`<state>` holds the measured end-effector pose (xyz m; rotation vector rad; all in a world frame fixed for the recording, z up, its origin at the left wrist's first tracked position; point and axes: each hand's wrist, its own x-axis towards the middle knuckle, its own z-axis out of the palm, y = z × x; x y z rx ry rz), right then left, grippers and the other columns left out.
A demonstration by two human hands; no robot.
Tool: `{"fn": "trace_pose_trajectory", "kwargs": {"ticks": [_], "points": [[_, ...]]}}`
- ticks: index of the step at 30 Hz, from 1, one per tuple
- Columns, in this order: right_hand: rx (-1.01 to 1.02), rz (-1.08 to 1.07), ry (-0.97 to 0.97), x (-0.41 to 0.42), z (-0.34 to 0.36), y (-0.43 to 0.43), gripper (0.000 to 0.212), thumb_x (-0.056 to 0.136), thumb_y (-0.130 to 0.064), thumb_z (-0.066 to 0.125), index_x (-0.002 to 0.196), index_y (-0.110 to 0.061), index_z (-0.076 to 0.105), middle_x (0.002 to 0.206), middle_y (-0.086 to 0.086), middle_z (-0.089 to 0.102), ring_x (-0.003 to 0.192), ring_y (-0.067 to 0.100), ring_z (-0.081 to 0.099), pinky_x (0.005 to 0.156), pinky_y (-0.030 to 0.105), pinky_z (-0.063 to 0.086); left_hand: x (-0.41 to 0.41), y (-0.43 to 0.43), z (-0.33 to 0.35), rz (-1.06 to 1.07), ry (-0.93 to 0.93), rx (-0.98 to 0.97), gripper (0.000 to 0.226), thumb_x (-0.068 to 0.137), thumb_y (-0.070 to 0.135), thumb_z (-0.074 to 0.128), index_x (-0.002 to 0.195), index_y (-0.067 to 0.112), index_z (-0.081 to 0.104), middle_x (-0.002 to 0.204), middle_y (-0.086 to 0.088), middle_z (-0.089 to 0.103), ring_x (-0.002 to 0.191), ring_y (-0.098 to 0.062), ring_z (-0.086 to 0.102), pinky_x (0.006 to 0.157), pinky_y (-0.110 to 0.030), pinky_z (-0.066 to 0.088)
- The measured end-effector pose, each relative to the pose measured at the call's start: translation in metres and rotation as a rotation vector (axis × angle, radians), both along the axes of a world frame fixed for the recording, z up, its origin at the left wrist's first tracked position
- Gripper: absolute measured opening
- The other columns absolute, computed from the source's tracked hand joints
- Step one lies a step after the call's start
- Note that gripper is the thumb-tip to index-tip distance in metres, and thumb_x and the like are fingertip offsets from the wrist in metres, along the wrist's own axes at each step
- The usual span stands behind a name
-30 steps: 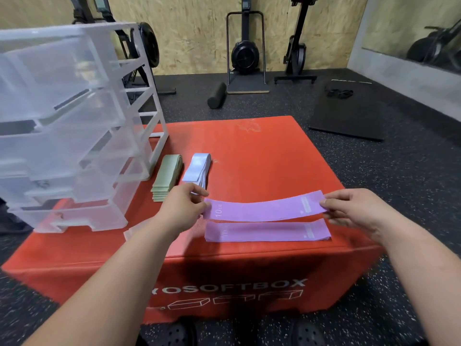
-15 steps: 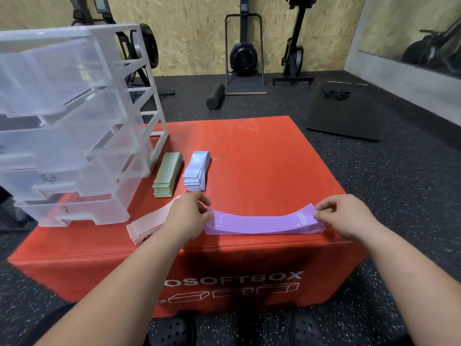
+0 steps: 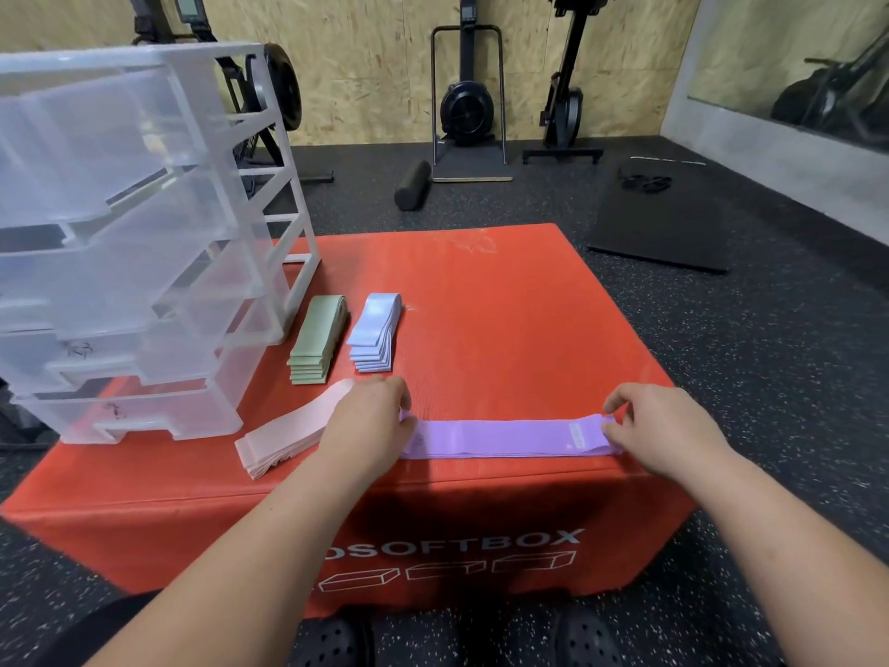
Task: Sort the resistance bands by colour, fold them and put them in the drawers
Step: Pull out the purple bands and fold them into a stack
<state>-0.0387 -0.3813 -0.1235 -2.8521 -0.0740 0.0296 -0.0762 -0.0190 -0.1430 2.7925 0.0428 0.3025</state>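
A stack of purple resistance bands (image 3: 505,438) lies flat along the front edge of the red soft box (image 3: 505,305). My left hand (image 3: 370,426) holds its left end and my right hand (image 3: 659,426) pinches its right end. A pile of pink bands (image 3: 288,430) lies unfolded to the left, partly under my left wrist. Folded green bands (image 3: 317,339) and folded light blue bands (image 3: 375,332) sit side by side behind my left hand. The clear plastic drawer unit (image 3: 134,243) stands on the box's left side, its drawers pulled partly out.
Dark speckled gym floor surrounds the box. A black foam roller (image 3: 412,185), gym machines (image 3: 469,103) and a black mat (image 3: 664,223) lie farther back. My black shoes (image 3: 332,642) are at the box's front.
The purple band I held above the box came down onto the other purple band near the front edge; both hands lowered with it and now hold the ends of the stack.
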Motion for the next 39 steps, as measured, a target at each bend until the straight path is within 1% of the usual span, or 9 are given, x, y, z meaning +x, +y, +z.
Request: {"fn": "trace_pose_trajectory", "kwargs": {"ticks": [5,8,11,15,21,27,30,35,39], "points": [[0.017,0.119,-0.051,0.004,0.002,-0.004,0.027,0.08,-0.039,0.079,0.105,-0.04,0.067,0.093,-0.016,0.063,0.092,0.015,0.062,0.083,0.035,0.052,0.001,0.005,0.004,-0.075,-0.02,0.042,0.029,0.087,0.033,0.078,0.114,0.025,0.071,0.108,0.0,0.065,0.107,-0.027,0.06,0.089,-0.041,0.052],[0.003,0.33,0.033,0.007,0.001,-0.012,0.061,0.074,-0.051,0.085,0.13,-0.042,0.062,0.123,-0.023,0.06,0.113,0.011,0.056,0.1,0.029,0.045,0.0,0.012,0.009,-0.214,0.078,0.064,0.049,0.083,0.047,0.081,0.127,0.032,0.066,0.123,0.01,0.066,0.115,-0.018,0.062,0.095,-0.035,0.047],[-0.056,0.411,0.102,0.009,-0.003,-0.015,0.076,0.069,-0.046,0.09,0.138,-0.039,0.059,0.133,-0.023,0.059,0.123,0.009,0.054,0.101,0.022,0.038,-0.003,0.016,0.01,-0.302,0.15,0.141,0.065,0.077,0.051,0.084,0.136,0.037,0.061,0.131,0.016,0.065,0.118,-0.011,0.062,0.089,-0.026,0.036],[0.001,0.396,0.08,0.011,-0.003,-0.017,0.066,0.072,-0.034,0.092,0.133,-0.037,0.065,0.127,-0.021,0.065,0.117,0.004,0.06,0.096,0.018,0.04,-0.002,0.018,0.011,-0.317,0.134,0.159,0.063,0.078,0.044,0.086,0.136,0.036,0.062,0.128,0.014,0.068,0.115,-0.013,0.064,0.089,-0.026,0.039],[0.022,0.379,0.086,0.015,-0.003,-0.024,0.061,0.073,-0.035,0.092,0.128,-0.039,0.066,0.12,-0.024,0.065,0.111,0.001,0.061,0.1,0.022,0.046,-0.001,0.021,0.013,-0.318,0.092,0.191,0.064,0.076,0.058,0.085,0.133,0.038,0.064,0.123,0.017,0.07,0.104,-0.008,0.064,0.085,-0.025,0.033],[0.006,0.397,0.094,0.017,-0.006,-0.026,0.053,0.072,-0.035,0.09,0.12,-0.045,0.068,0.119,-0.022,0.064,0.11,0.006,0.062,0.1,0.03,0.048,0.001,0.021,0.013,-0.324,0.123,0.229,0.055,0.078,0.056,0.084,0.127,0.039,0.066,0.11,0.019,0.065,0.085,-0.003,0.045,0.08,-0.026,0.027],[0.003,0.405,0.093,0.018,-0.006,-0.027,0.053,0.072,-0.037,0.09,0.119,-0.045,0.068,0.119,-0.023,0.063,0.11,0.005,0.061,0.099,0.029,0.049,0.001,0.022,0.014,-0.318,0.133,0.236,0.054,0.076,0.06,0.082,0.124,0.041,0.067,0.107,0.021,0.064,0.087,-0.003,0.052,0.082,-0.027,0.031],[0.115,0.294,0.093,0.016,-0.001,-0.027,0.054,0.077,-0.045,0.088,0.127,-0.039,0.067,0.119,-0.017,0.066,0.105,0.004,0.064,0.098,0.026,0.05,0.0,0.02,0.011,-0.345,0.129,0.157,0.06,0.075,0.064,0.082,0.127,0.04,0.066,0.123,0.02,0.06,0.1,-0.005,0.055,0.083,-0.023,0.031],[0.131,0.068,0.096,0.016,-0.005,-0.017,0.031,0.088,-0.04,0.08,0.116,-0.029,0.071,0.088,-0.013,0.072,0.088,0.01,0.066,0.082,0.029,0.048,0.001,0.01,0.009,-0.396,0.122,0.087,0.055,0.076,0.058,0.086,0.124,0.036,0.068,0.124,0.015,0.059,0.111,-0.008,0.059,0.091,-0.025,0.044]]}}
